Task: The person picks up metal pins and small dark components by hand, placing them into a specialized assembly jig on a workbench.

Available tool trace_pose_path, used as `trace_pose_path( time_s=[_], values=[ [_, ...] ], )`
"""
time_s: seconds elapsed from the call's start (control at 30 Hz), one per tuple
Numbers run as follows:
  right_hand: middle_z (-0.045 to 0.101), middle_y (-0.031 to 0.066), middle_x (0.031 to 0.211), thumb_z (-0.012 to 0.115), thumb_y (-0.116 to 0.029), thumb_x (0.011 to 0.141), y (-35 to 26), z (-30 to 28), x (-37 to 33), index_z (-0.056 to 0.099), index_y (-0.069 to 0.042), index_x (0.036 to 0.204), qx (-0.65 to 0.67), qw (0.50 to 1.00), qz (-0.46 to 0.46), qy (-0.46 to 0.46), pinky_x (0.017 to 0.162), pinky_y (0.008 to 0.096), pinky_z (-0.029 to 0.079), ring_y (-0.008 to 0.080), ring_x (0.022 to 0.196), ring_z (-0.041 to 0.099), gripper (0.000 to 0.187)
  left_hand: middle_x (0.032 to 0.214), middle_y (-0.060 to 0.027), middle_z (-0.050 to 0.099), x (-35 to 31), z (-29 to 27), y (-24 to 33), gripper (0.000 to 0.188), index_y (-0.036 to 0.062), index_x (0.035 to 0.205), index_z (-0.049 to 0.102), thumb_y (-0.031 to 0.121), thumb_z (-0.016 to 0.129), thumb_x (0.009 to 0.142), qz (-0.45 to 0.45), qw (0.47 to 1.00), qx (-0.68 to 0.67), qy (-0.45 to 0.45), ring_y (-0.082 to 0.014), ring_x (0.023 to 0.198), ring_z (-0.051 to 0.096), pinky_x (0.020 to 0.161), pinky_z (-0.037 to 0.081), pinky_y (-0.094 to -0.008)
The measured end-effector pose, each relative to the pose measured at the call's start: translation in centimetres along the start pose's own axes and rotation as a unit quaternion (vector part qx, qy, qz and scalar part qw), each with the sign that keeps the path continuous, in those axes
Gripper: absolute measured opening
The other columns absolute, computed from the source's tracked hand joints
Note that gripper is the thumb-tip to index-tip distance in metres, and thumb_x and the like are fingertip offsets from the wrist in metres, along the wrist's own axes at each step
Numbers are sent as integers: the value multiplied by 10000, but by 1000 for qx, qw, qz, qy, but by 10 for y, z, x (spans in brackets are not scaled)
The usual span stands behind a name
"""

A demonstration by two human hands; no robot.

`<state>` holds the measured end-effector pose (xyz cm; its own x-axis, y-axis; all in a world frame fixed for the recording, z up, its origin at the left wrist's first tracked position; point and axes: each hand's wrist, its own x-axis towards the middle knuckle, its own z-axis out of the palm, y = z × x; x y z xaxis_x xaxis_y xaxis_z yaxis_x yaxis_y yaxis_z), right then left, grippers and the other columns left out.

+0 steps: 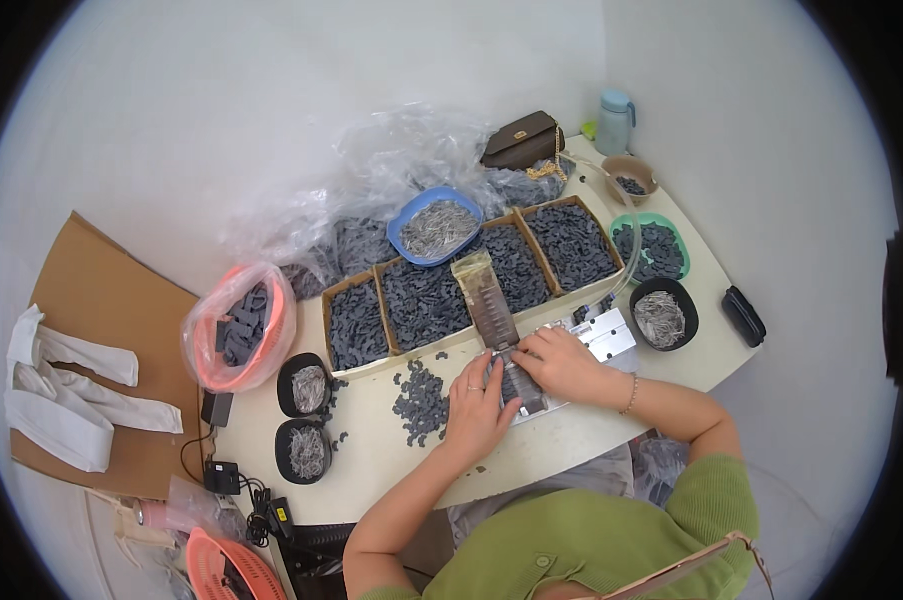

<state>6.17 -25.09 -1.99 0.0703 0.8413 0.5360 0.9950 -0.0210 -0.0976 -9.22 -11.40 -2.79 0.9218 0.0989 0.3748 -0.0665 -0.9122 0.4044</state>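
A metal jig (527, 392) with rows of dark slots or parts lies near the table's front edge. My left hand (474, 412) rests along its left side, fingers stretched toward its upper end and thumb apart over the rows. From the right, my right hand (568, 366) reaches over the jig with bent fingers, the tips drawn together near the left fingertips. Whatever is between them is too small to make out. Just beyond my hands a see-through brownish plastic tray (486, 300) leans up against the boxes. A silvery metal block (604, 335) sits right of the jig.
Cardboard boxes (354, 322) of small dark plastic parts line the back. A blue basin (437, 226) of metal pins stands on them. Loose parts (420, 404) lie left of my hands. Black bowls (304, 451) of pins stand at both sides; a clear hose (635, 235) curves at right.
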Motion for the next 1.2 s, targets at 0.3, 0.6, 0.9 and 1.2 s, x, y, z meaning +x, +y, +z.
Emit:
trace_pose_path(
  time_s=[0.3, 0.6, 0.9, 1.2],
  values=[
    [555, 77, 910, 547, -140, 761, -14, -3, 2, 626, 2, 912, -78, 996, 11, -34, 733, 324, 414, 217, 883, 518, 222, 1384, -236, 361, -1, -1, -1, 636, -63, 1300, 444, 241, 687, 797, 0, 1000, 17, -11, -395, 1252, 372, 1016, 304, -474],
    [565, 99, 986, 596, -112, 723, -18, -5, 0, 620, 14, 1060, -30, 996, 75, -39, 810, 360, 410, 258, 946, 526, 361, 1436, -259, 299, -5, 10, 1, 730, -69, 1350, 393, 352, 666, 819, 24, 998, 38, -45, -406, 1313, 313, 1038, 271, -495],
    [565, 125, 1128, 629, -137, 696, -15, -20, -7, 654, -59, 1088, -47, 997, 47, -39, 895, 399, 390, 270, 1063, 516, 400, 1448, -249, 303, -3, 5, 4, 754, -60, 1351, 396, 411, 655, 821, 17, 997, 61, -46, -385, 1321, 314, 1044, 262, -496],
    [555, 152, 1174, 625, -139, 693, -21, -16, -21, 606, 3, 1137, -31, 997, 67, -39, 919, 410, 381, 279, 1091, 509, 467, 1450, -242, 308, 0, 8, 2, 764, -46, 1358, 392, 417, 661, 813, 18, 997, 57, -43, -384, 1323, 317, 1043, 265, -506]
  ],
)
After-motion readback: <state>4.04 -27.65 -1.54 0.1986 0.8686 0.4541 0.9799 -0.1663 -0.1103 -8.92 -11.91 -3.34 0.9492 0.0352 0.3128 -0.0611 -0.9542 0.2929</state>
